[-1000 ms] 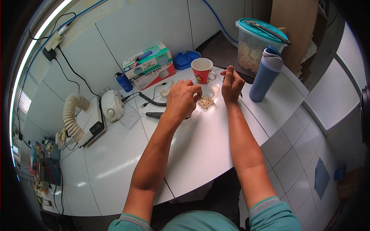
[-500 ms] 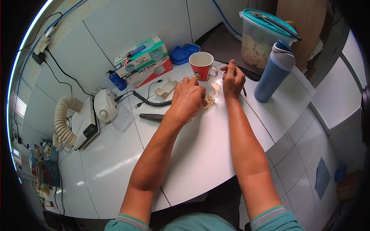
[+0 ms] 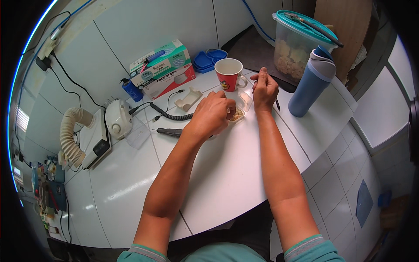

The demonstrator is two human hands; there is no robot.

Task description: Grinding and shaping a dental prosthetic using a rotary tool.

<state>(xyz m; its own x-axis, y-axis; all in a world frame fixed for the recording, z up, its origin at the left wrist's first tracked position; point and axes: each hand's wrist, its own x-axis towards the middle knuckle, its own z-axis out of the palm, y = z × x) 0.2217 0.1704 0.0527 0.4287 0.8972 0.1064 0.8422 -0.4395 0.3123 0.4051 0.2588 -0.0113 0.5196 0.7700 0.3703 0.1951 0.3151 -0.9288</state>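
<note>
My left hand (image 3: 213,112) reaches over a small clear box (image 3: 238,122) of small beige pieces (image 3: 237,115). Its fingers are bent down and pinched at the box's edge; whatever they hold is hidden. The clear lid (image 3: 244,101) stands raised behind the box. To the right, my right hand (image 3: 265,91) is closed with its thumb up. A thin dark tool (image 3: 277,104) pokes out past its outer side, most of it hidden by the hand. Just behind both hands stands a red mug (image 3: 227,77) with a white inside.
Left of my hands are a dark handpiece (image 3: 169,132), a coiled cord (image 3: 172,117), a beige holder (image 3: 188,99), a white machine (image 3: 119,118) and a ribbed hose (image 3: 72,135). Mask boxes (image 3: 170,81) stand behind. A blue bottle (image 3: 311,83) and a lidded tub (image 3: 290,56) are right.
My left hand has shifted very slightly, its fingers still at the small box. The right hand looks unmoved, and the whole view has shifted a little.
</note>
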